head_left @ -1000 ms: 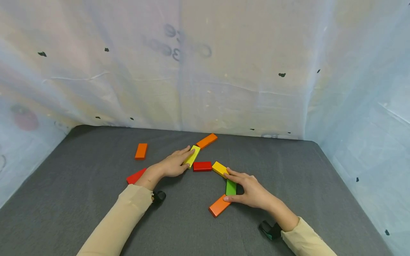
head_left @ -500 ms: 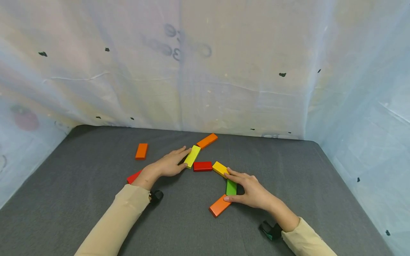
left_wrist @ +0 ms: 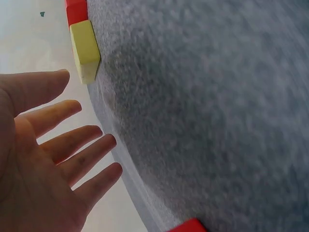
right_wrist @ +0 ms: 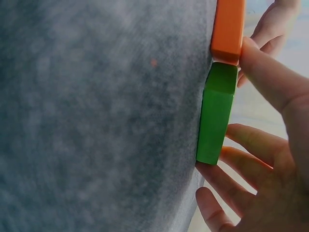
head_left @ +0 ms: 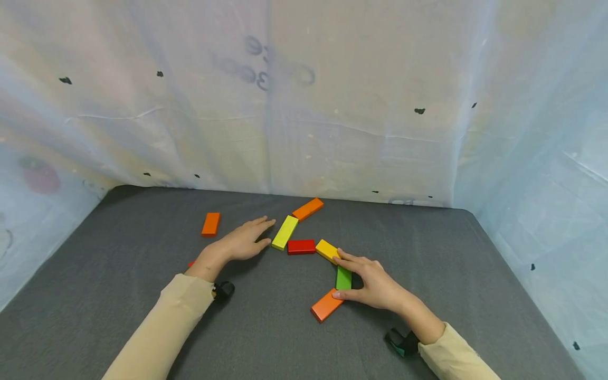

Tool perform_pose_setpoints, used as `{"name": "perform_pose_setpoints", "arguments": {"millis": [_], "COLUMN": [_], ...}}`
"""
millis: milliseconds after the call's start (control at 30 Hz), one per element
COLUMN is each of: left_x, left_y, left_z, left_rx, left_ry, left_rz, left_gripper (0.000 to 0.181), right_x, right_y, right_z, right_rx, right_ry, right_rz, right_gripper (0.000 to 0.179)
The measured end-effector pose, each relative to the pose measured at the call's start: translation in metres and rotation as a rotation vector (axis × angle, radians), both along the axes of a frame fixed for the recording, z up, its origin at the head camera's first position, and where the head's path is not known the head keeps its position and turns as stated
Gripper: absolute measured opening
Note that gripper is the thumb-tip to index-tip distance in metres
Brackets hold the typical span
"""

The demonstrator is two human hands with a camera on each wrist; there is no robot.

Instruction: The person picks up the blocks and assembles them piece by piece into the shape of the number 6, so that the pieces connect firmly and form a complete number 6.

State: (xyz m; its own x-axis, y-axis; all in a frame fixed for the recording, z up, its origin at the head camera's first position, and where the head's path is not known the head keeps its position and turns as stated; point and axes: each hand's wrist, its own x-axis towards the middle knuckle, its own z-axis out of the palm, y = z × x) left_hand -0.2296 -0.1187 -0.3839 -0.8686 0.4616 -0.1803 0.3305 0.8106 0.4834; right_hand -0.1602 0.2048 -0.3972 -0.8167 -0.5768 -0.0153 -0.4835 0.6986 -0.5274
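My left hand [head_left: 239,244] is just left of a lime-yellow block [head_left: 285,233], fingers spread and holding nothing; in the left wrist view a gap separates the fingers from that block [left_wrist: 86,43]. To its right lie a red block [head_left: 301,247], an amber block [head_left: 326,250], a green block [head_left: 344,278] and a near orange block [head_left: 325,306], curving toward me end to end. My right hand [head_left: 375,282] rests over this curve's right side, thumb on the orange block and fingertips at the amber one. Behind the yellow block lies another orange block [head_left: 308,209].
A separate orange block [head_left: 210,225] lies at the back left. My left wrist mostly hides a red block [head_left: 191,263]. Grey cloth [head_left: 266,327] covers the table, and pale plastic sheeting [head_left: 342,105] hangs behind it and at both sides.
My left hand has drawn back leftward off the yellow block, which stays in place, and now covers more of the red block at the left. The right hand has kept still.
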Motion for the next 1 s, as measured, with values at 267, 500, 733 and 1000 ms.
{"name": "perform_pose_setpoints", "arguments": {"millis": [267, 500, 733, 1000], "left_x": [0.0, 0.002, 0.006, 0.009], "left_y": [-0.008, -0.018, -0.03, -0.046], "left_z": [0.001, 0.001, 0.004, 0.005], "left_rx": [-0.011, -0.009, -0.004, 0.014], "left_ry": [0.044, 0.057, 0.071, 0.107], "left_rz": [0.031, 0.043, 0.053, 0.07], "left_gripper": [0.053, 0.052, 0.052, 0.052], "right_x": [0.0, 0.0, 0.001, 0.001], "right_y": [0.0, 0.0, -0.001, -0.001], "right_z": [0.001, 0.001, 0.002, 0.002], "right_rx": [0.005, 0.008, 0.009, 0.0], "right_ry": [0.001, -0.003, -0.008, -0.002], "right_rz": [-0.006, -0.005, -0.003, -0.001], "right_gripper": [0.072, 0.072, 0.072, 0.071]}}
